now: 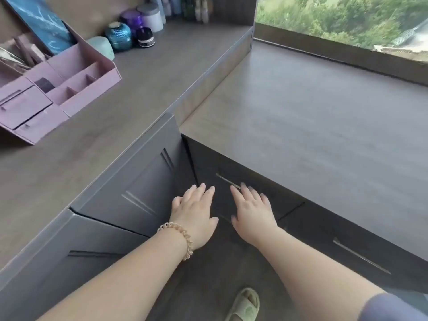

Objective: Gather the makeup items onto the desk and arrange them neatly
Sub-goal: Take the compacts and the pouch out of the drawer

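Reaching down toward a dark drawer front [261,172], the person's left hand [196,212] and right hand [251,209] are both spread flat with straight fingers, holding nothing. The right fingertips lie at the near end of the thin drawer handle [228,181]; whether they touch it cannot be told. A coiled hair tie [183,239] circles the left wrist.

The makeup items stand on the raised desk [162,66] at upper left. A lilac organizer [92,72] holds a blue patterned panel [44,22] upright at its back, blurred packets or tools in its rear sections and a dark item [44,84] in one middle compartment; its two small drawers are slightly ajar. Just beside it sit a pale green piece [103,46], a teal ribbed jar [118,36], a small black jar [145,37], a purple jar [132,19] and a white jar [151,17], with bottles [185,6] behind.
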